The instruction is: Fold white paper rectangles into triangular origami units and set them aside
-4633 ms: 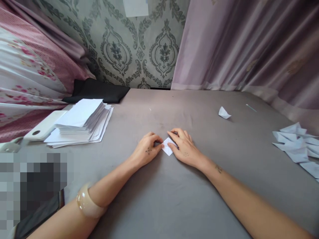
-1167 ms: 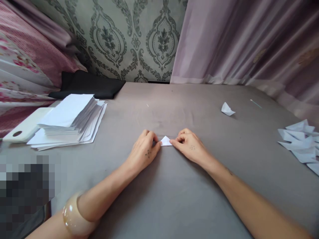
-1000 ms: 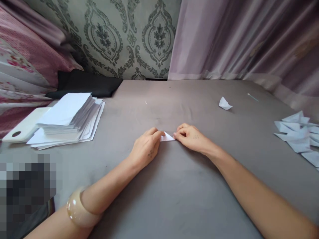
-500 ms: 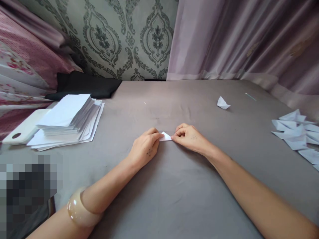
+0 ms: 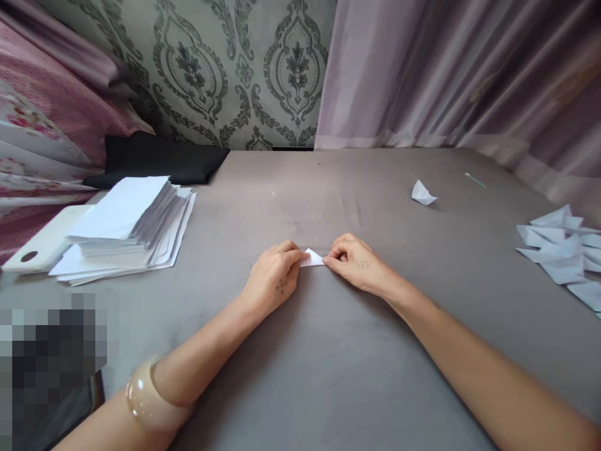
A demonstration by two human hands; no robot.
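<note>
A small white piece of folded paper (image 5: 312,258) lies between my two hands at the middle of the table, its visible part shaped like a low triangle. My left hand (image 5: 275,272) pinches its left end, thumb and fingers closed and covering that side. At the right corner my right hand (image 5: 354,260) grips the paper between thumb and forefinger, the other fingers curled. Both hands rest low at the tabletop.
A thick stack of white paper sheets (image 5: 124,213) stands at the left beside a white board with a hole (image 5: 47,241). Black cloth (image 5: 164,160) lies behind. Several folded paper pieces (image 5: 558,241) are piled at the right. One folded paper piece (image 5: 422,193) sits farther back, near a thin stick (image 5: 476,180).
My hands and the folded paper hold almost the same position. The view has shifted very slightly.
</note>
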